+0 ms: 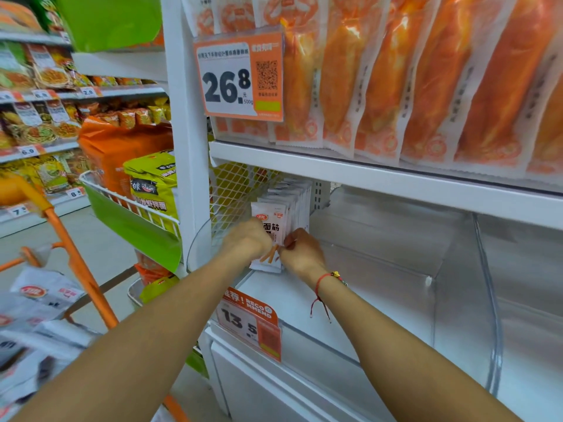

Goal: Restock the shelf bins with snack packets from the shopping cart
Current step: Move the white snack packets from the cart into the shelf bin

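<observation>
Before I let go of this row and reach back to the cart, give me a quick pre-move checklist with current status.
1. Front white packet upright in the shelf bin: ok.
2. Left hand and right hand both on the front packet: ok.
3. Row behind standing against the mesh divider: ok.
4. Room to the right in the bin for more: ok.
5. More white packets in the cart: ok.
6. Row stays up once released: cannot tell.
</observation>
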`<state>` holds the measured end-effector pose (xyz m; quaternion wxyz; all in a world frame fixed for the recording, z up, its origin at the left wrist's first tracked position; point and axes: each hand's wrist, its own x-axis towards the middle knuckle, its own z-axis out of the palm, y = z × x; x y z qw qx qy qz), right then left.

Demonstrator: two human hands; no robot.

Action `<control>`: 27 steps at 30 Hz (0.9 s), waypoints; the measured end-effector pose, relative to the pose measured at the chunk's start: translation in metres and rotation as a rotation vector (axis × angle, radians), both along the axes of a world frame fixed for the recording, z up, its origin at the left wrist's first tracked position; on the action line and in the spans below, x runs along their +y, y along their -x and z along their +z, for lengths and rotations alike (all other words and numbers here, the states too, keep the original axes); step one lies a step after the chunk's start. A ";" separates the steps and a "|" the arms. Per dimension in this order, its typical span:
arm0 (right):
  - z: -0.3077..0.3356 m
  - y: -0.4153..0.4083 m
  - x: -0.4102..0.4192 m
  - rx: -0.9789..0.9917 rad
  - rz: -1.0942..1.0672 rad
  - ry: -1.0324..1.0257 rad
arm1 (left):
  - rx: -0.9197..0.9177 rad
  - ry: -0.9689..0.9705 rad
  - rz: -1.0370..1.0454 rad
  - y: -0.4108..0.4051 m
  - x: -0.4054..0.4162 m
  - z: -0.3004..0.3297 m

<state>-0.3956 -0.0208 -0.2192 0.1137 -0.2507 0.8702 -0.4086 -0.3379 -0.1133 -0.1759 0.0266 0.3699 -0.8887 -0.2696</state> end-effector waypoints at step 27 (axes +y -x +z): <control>0.087 -0.148 0.115 0.407 0.577 -0.110 | 0.119 0.111 -0.269 -0.239 0.066 0.101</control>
